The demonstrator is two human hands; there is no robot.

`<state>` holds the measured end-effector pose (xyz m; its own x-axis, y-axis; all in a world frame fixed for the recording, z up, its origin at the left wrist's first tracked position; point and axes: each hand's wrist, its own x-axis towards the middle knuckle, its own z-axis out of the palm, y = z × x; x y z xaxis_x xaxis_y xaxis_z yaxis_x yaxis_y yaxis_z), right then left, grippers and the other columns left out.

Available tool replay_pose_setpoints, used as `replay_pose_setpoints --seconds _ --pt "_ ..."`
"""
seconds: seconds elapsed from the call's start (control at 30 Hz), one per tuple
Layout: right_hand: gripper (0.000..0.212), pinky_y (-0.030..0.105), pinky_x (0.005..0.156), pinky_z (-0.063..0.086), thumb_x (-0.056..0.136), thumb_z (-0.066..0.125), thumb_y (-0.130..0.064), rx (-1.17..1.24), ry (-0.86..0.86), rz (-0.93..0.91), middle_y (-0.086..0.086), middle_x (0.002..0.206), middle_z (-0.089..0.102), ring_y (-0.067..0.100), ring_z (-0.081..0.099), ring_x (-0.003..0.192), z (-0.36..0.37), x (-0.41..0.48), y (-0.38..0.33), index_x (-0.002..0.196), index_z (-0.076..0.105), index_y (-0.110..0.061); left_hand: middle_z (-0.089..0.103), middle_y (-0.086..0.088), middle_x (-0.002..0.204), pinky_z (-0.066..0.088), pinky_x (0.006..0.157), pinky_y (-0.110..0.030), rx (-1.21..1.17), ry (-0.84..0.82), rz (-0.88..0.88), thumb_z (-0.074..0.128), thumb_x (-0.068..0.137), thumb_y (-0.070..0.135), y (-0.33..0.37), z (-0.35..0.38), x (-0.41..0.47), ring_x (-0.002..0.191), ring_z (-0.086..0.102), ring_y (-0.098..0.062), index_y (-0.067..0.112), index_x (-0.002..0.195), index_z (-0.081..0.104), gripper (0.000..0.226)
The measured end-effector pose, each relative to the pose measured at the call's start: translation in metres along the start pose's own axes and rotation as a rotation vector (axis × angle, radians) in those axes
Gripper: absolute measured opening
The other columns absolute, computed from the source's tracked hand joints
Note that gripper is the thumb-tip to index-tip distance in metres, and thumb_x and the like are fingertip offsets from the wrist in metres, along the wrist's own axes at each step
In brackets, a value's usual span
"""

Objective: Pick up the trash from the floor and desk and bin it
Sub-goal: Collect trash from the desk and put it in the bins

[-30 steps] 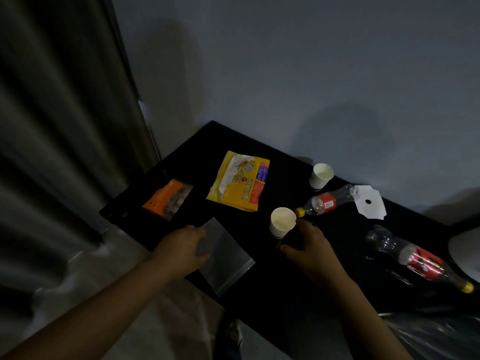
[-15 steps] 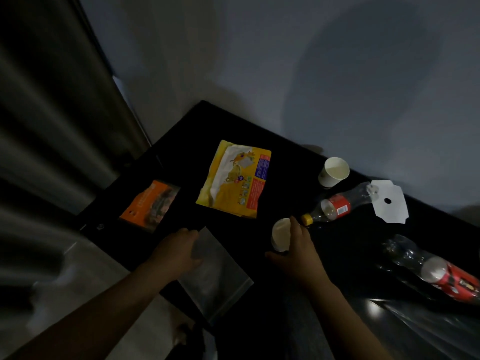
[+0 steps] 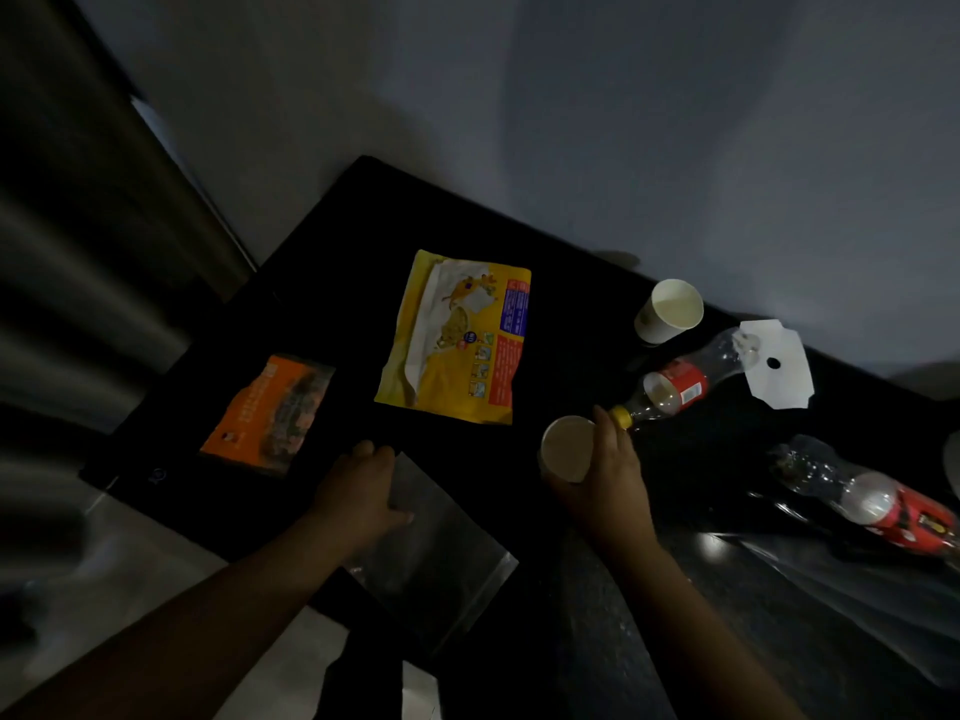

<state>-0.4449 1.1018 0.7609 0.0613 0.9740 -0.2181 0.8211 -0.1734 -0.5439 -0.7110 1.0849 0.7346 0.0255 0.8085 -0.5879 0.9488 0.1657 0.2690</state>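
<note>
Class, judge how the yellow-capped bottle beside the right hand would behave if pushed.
The bottle lies on its side, so it would probably roll. It looks mostly empty, so likely light; thin clear plastic may dent.

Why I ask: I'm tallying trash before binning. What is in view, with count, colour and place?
desk: 1, black, against the grey wall
far cup: 1, white, upright near the wall
held cup: 1, white, gripped over the desk's front
middle bottle: 1, clear, red label, lying between the cups
right bottle: 1, clear, red label, lying far right
yellow packet: 1, yellow, mid-desk
orange packet: 1, orange, desk's left
zip bag: 1, clear, at the near edge
paper piece: 1, white, by the middle bottle's base
left hand: 1, on the zip bag, grip unclear
right hand: 1, curled round the held cup
</note>
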Motion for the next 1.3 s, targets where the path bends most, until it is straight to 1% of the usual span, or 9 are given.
replay_pose_setpoints --seconds 0.17,0.33,0.57,0.67,0.83,0.93,1.03,1.17,1.3 --pt "0.094 0.032 0.087 0.047 0.073 0.079 -0.039 0.022 0.043 -0.016 0.009 0.144 0.038 0.026 0.048 0.124 0.011 0.003 -0.006 0.146 0.026 -0.013 0.039 -0.010 0.124 0.047 0.088 -0.040 0.023 -0.009 -0.017 0.082 0.067 0.035 0.003 -0.002 0.013 0.110 0.051 -0.032 0.015 0.121 0.039 0.072" --pt "0.091 0.029 0.081 0.048 0.071 0.078 -0.043 0.055 0.059 -0.028 0.009 0.139 0.042 0.025 0.052 0.118 0.014 0.005 -0.011 0.142 0.029 -0.014 0.043 -0.013 0.128 0.046 0.094 -0.040 -0.068 -0.047 -0.070 0.085 0.065 0.026 0.001 -0.002 0.022 0.116 0.051 -0.032 0.011 0.126 0.037 0.079" --pt "0.088 0.024 0.075 0.043 0.071 0.079 -0.043 0.080 0.085 -0.062 0.005 0.135 0.045 0.018 0.052 0.114 0.014 0.017 -0.032 0.140 0.030 -0.019 0.057 -0.012 0.122 0.047 0.092 -0.037 -0.036 -0.122 -0.050 0.074 0.079 0.032 -0.011 0.005 0.026 0.112 0.055 -0.028 0.009 0.117 0.057 0.048" --pt "0.088 0.025 0.077 0.046 0.069 0.080 -0.042 0.105 0.049 -0.056 0.003 0.135 0.046 0.016 0.052 0.113 0.015 0.025 -0.043 0.139 0.032 -0.019 0.061 -0.017 0.114 0.045 0.091 -0.038 -0.100 -0.045 -0.034 0.067 0.085 0.028 -0.022 -0.005 0.024 0.107 0.057 -0.031 0.005 0.108 0.063 0.033" --pt "0.076 0.030 0.072 0.049 0.065 0.081 -0.041 0.142 -0.055 -0.056 0.000 0.122 0.051 0.016 0.056 0.102 0.018 0.050 -0.068 0.127 0.042 -0.019 0.059 -0.011 0.095 0.042 0.072 -0.032 -0.015 0.195 -0.034 0.072 0.080 0.029 -0.056 -0.037 0.021 0.096 0.059 -0.030 0.013 0.081 0.057 0.022" --pt "0.071 0.039 0.077 0.052 0.066 0.080 -0.043 0.133 -0.097 -0.066 0.002 0.117 0.054 0.021 0.057 0.101 0.028 0.069 -0.085 0.122 0.046 -0.018 0.062 -0.012 0.100 0.045 0.075 -0.034 -0.064 0.294 -0.067 0.074 0.075 0.025 -0.083 -0.057 0.030 0.097 0.058 -0.033 0.013 0.103 0.065 0.031" --pt "0.079 0.043 0.087 0.051 0.068 0.080 -0.045 0.161 -0.123 -0.053 0.007 0.126 0.053 0.026 0.055 0.111 0.040 0.088 -0.093 0.132 0.043 -0.016 0.053 -0.014 0.117 0.045 0.088 -0.041 -0.001 0.308 -0.119 0.073 0.075 0.029 -0.103 -0.063 0.043 0.106 0.051 -0.037 0.021 0.112 0.063 0.040" --pt "0.099 0.050 0.100 0.042 0.070 0.080 -0.044 0.089 -0.149 -0.027 0.016 0.137 0.044 0.035 0.045 0.124 0.060 0.111 -0.098 0.146 0.027 -0.007 0.038 -0.015 0.137 0.043 0.097 -0.047 -0.043 0.275 -0.161 0.077 0.072 0.033 -0.121 -0.055 0.058 0.117 0.045 -0.039 0.023 0.117 0.059 0.050" --pt "0.115 0.055 0.105 0.037 0.066 0.082 -0.046 0.185 -0.141 0.054 0.015 0.147 0.031 0.037 0.033 0.134 0.077 0.115 -0.097 0.150 0.011 -0.013 0.029 -0.017 0.145 0.039 0.100 -0.048 -0.110 0.249 -0.171 0.076 0.072 0.037 -0.132 -0.051 0.066 0.124 0.038 -0.043 0.018 0.134 0.040 0.075"
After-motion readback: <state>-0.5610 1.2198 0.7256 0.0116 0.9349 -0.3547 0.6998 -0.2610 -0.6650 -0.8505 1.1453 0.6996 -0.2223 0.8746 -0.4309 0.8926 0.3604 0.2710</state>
